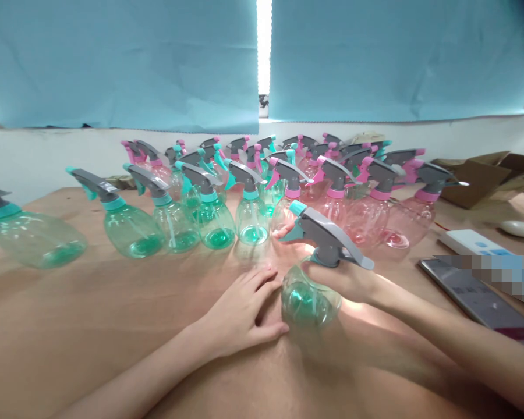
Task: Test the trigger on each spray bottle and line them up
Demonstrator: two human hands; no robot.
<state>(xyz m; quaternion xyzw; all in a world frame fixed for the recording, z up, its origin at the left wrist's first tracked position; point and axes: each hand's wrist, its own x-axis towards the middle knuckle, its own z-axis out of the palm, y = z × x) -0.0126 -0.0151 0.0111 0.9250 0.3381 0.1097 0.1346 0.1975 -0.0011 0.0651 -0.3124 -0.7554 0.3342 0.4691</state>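
A green spray bottle (308, 305) with a grey head and a turquoise nozzle and trigger stands close in front of me on the wooden table. My right hand (347, 280) is closed around its neck, the thumb on the near side and fingers reaching past the far side by the trigger. My left hand (247, 314) lies on the table just left of the bottle, fingers apart, holding nothing. Whether its fingertips touch the bottle I cannot tell. Behind it stands a row of green spray bottles (216, 224), with pink spray bottles (369, 218) to the right.
Several more spray bottles crowd behind the front row. One green bottle (37, 238) stands at the far left. On the right lie a phone (475, 299), a white box-like item (467, 240), a white mouse (519, 228) and an open cardboard box (471, 180). Blue sheets (126, 64) hang behind.
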